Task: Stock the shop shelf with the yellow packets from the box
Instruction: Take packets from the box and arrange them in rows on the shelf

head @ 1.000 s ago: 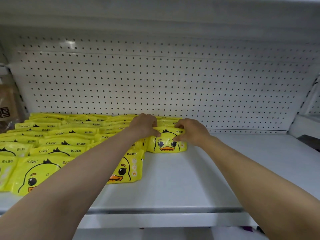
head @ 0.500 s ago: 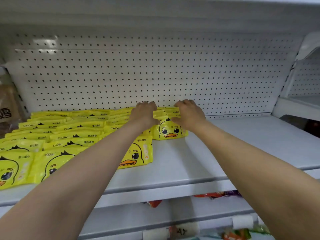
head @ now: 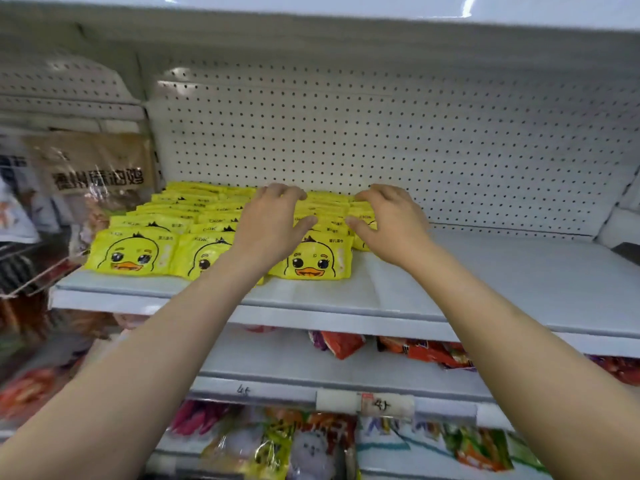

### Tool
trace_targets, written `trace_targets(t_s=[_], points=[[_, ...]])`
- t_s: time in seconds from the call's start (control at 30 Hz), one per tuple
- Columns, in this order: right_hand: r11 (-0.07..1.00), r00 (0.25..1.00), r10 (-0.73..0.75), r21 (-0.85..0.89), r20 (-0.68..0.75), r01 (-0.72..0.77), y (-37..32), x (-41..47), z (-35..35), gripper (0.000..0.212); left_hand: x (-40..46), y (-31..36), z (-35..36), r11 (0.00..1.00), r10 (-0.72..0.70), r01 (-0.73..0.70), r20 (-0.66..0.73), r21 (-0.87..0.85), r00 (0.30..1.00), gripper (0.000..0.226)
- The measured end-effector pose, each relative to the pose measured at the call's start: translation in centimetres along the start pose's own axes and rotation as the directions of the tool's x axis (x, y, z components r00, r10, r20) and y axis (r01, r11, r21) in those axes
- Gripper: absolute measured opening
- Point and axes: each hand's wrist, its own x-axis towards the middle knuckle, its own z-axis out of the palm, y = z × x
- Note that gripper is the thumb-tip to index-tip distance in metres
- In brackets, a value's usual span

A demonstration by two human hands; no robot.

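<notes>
The yellow packets point(head: 313, 259), each printed with a cartoon duckling face, are laid in overlapping rows on the white shelf point(head: 485, 289), against its pegboard back. "CKOK" seems to be printed on several; the rest is too small. Above the rows, the left hand point(head: 273, 220) and right hand point(head: 388, 220) are held with loosely curved fingers, nothing gripped.

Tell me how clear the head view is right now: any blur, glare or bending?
Head view: yellow packets and both hands, left and right, fairly sharp; left-edge goods smeared by blur; glare streaks on the upper shelf edge; wide-angle bending curves the shelf and pegboard.
</notes>
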Motion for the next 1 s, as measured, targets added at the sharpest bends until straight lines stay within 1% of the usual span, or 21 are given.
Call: trace_targets(t_s=[0.1,0.3,0.47,0.57,0.67,0.77,1.0], points=[[0.995,0.996,-0.083,0.054,0.017,0.082,-2.2,-2.4,0.0,0.053,-4.1,-0.4,-2.4,0.997,-0.063,0.064,-0.037,0.044,0.997,0.045],[0.966,0.972,-0.222,0.153,0.077,0.208,-6.7,-6.8,0.2,0.054,-12.4,-1.0,-6.6,0.976,-0.172,0.173,-0.020,0.131,0.985,0.044],[0.917,0.939,-0.327,0.274,0.105,0.288,-12.4,-9.4,0.0,0.056,-18.3,-1.8,-11.2,0.932,-0.290,0.290,-0.031,0.218,0.956,0.047],[0.887,0.911,-0.393,0.312,0.121,0.341,-16.2,-10.4,-0.1,0.056,-21.4,-2.9,-13.6,0.894,-0.345,0.344,-0.051,0.287,0.937,0.051],[0.854,0.883,-0.451,0.351,0.130,0.384,-19.8,-11.0,-0.1,0.057,-24.0,-4.4,-15.7,0.845,-0.425,0.421,-0.064,0.330,0.903,0.053],[0.823,0.852,-0.505,0.372,0.136,0.429,-23.6,-11.4,0.0,0.057,-26.0,-6.3,-17.8,0.803,-0.461,0.452,-0.076,0.389,0.884,0.056],[0.771,0.803,-0.578,0.422,0.148,0.477,-33.6,-11.0,2.7,0.056,-30.1,-13.8,-21.8,0.746,-0.532,0.526,-0.111,0.408,0.840,0.055]])
